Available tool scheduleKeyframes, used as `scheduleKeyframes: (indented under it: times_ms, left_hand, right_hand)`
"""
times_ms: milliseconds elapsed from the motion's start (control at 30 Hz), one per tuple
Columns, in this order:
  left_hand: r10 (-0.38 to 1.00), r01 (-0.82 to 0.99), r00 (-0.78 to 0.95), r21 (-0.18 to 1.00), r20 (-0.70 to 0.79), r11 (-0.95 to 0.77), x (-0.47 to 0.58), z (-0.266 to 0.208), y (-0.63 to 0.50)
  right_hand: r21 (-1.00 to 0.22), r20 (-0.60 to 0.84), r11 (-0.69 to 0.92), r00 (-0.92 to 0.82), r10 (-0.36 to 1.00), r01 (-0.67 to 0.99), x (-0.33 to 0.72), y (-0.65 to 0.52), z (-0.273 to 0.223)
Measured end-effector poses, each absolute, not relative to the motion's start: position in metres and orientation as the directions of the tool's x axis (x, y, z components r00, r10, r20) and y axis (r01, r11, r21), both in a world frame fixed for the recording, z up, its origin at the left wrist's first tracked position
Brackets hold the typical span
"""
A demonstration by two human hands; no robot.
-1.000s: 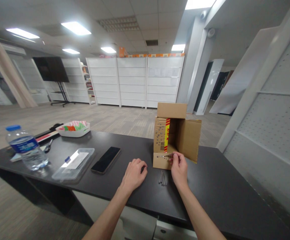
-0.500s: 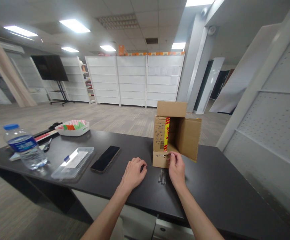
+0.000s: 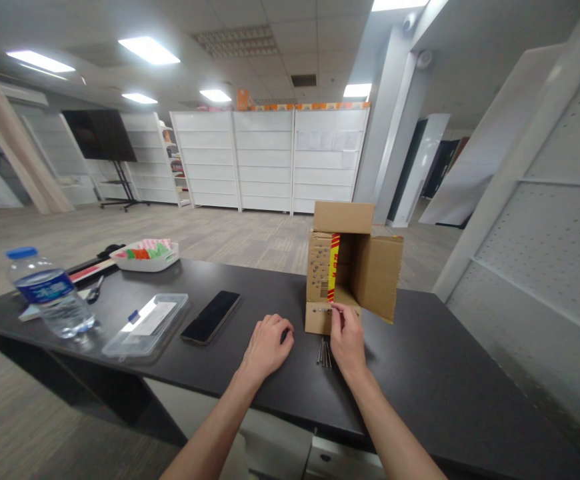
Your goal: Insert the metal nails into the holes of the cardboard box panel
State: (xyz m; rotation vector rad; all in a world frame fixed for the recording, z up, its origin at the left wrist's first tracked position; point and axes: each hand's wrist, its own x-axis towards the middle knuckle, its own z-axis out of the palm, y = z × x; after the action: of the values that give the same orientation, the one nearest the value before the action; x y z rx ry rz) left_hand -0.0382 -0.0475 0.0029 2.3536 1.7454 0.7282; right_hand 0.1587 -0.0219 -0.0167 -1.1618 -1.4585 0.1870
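Observation:
A cardboard box [image 3: 319, 267] stands on the dark table with its flaps open towards me. Small round metal heads and holes dot its left front panel and its lower flap [image 3: 317, 321]. At that lower flap, my right hand [image 3: 349, 340] pinches a nail between thumb and fingertips, mostly covered by the fingers. Several loose nails [image 3: 325, 353] lie in a small bunch on the table, just left of the right wrist. To the left of the box my left hand [image 3: 269, 343] rests on the tabletop, fingers loosely bent and the thumb apart from them.
A phone [image 3: 211, 317], a clear plastic case [image 3: 147, 327] and a water bottle [image 3: 47, 293] are on the table [image 3: 445, 373] to the left. Behind them is a white basket [image 3: 145, 262] with coloured packets. A perforated panel [image 3: 550, 253] stands to the right.
My right hand has shifted slightly left along the lower flap of the box, still pinching. My left hand, the box and the loose nails have stayed in place.

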Motion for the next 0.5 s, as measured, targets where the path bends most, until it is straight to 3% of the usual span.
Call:
scheduleKeyframes:
  times_ms: [267,500]
  left_hand:
    - [0.928,0.866,0.218,0.38,0.301,-0.326,-0.039,0.002,-0.047]
    - [0.93,0.867,0.221,0.378,0.295,-0.325,-0.038,0.005,-0.048]
  right_hand:
    - [-0.733,0.624,0.433,0.262,0.736,0.525,0.161,-0.019,-0.019]
    - [-0.693,0.655,0.469,0.207,0.727,0.548,0.156,-0.031,-0.015]
